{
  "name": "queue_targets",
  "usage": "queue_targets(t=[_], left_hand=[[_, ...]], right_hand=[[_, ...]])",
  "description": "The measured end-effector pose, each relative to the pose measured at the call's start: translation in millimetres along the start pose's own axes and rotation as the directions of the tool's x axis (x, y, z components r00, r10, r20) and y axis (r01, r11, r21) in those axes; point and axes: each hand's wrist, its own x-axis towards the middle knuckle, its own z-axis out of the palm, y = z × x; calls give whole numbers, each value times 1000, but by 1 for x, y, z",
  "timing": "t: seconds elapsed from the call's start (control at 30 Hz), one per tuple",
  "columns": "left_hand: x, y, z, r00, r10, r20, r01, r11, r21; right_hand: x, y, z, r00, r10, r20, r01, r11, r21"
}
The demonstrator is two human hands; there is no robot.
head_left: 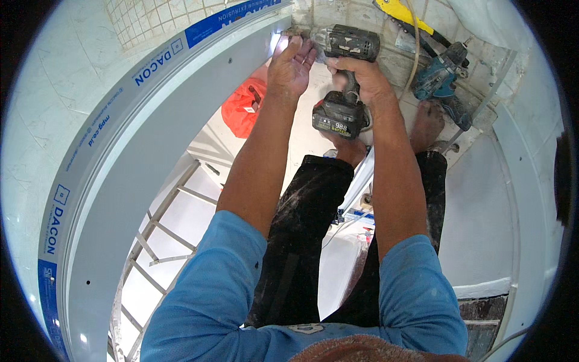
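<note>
My right hand [360,75] is wrapped round the grip of a black cordless impact driver [353,43], whose battery pack hangs below. The driver lies sideways, its nose pointing left at a grey-white aluminium frame [160,105]. A bright light falls on the frame by the driver's tip. My left hand [291,67] is raised beside that tip, its fingers curled close together near the frame. Whatever they pinch is too small or hidden to make out. Blue-and-white protective film runs along the frame's outer edge.
A teal and black drill [439,75] lies at the right, near my bare foot [428,120]. Behind it are a yellow and black tool [403,15] and a pale cable [416,57]. An orange-red bag [240,111] sits below the frame. Metal ladder-like bars [158,224] stand lower left.
</note>
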Motion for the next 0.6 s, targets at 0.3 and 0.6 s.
queue_targets(t=[0.3, 0.6], left_hand=[[-6, 3, 11, 980, -112, 167, 117, 993, -23], [-34, 1, 97, 976, -99, 194, 52, 971, 232]], right_hand=[[-34, -16, 3, 995, -50, -84, 34, 984, -176], [-100, -107, 73, 815, -506, -284, 223, 725, -652]])
